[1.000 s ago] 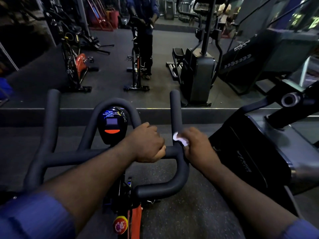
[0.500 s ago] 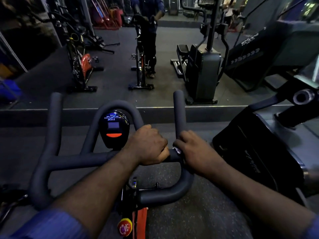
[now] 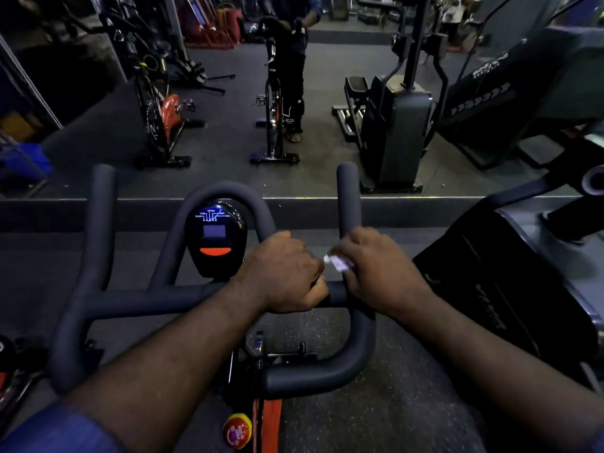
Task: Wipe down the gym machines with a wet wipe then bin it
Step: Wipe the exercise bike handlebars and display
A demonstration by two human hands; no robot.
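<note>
one handlebar [image 3: 137,299], one console [image 3: 214,240], one wet wipe [image 3: 336,263], two hands noted. left hand [image 3: 284,273] grips the handlebar crossbar, fingers curled over it, just right of the console. right hand [image 3: 379,269] is curled round the right upright, holding the wet wipe under its fingers; a white corner shows at its thumb side, between the two hands, above the crossbar.
</note>
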